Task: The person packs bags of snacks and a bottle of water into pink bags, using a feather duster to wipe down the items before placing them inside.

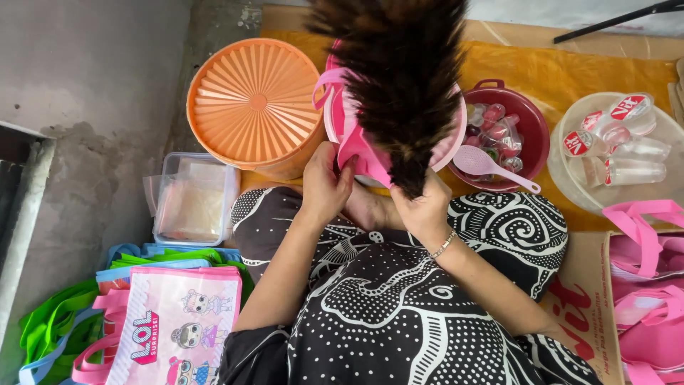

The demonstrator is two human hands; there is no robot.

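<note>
Both hands pinch a pink bag in the head view: the left hand closes its grip on the bag's near edge, thumb over the fabric, and the right hand clamps the other side, fingers curled shut, partly hidden behind a dark tuft of hair hanging into view. The bag stands just beyond both grips, touching them, its long axis running away from the lap, one handle looping up left. Neither hand is clearly nearer. Left of the grip sits an orange ribbed lid; right, a maroon bowl with a pink scoop.
</note>
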